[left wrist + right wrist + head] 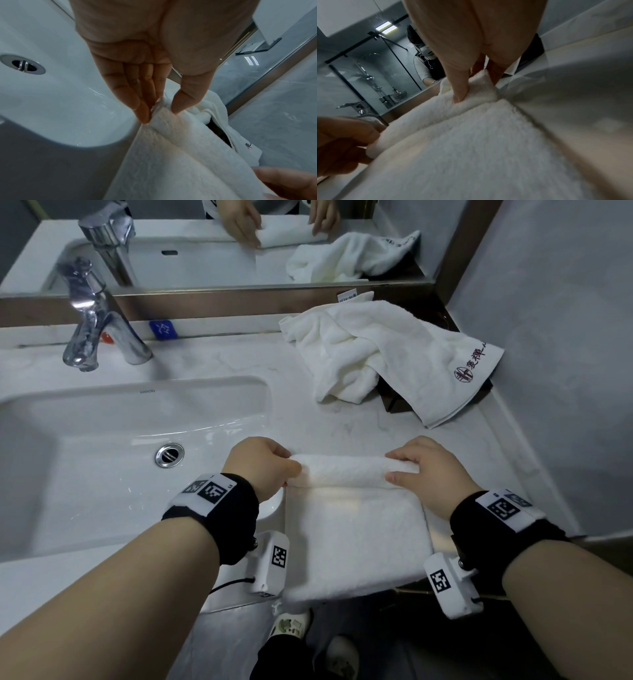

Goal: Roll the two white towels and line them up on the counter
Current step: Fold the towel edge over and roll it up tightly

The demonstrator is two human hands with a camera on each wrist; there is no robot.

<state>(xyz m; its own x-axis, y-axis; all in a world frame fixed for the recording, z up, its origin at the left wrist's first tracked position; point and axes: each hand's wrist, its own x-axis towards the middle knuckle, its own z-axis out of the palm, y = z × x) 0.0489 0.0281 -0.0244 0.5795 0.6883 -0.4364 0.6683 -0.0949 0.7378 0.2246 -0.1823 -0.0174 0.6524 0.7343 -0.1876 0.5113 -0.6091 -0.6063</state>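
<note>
A white folded towel [356,535] lies flat on the marble counter [219,361] near its front edge, its far end turned into a short roll [346,470]. My left hand [263,463] pinches the roll's left end between thumb and fingers [144,112]. At the right end my right hand [421,470] pinches the roll, thumb on the near side [460,93]. The same towel fills the wrist views [173,155] [471,148]. A second white towel [383,350], crumpled and bearing a dark red logo, lies at the back right of the counter, apart from both hands.
A white sink basin [102,446] with a chrome drain [169,455] is left of the towel. A chrome tap [99,323] stands at the back left, below a mirror [205,244]. A grey wall [565,337] bounds the right. A dark item [394,398] shows under the crumpled towel.
</note>
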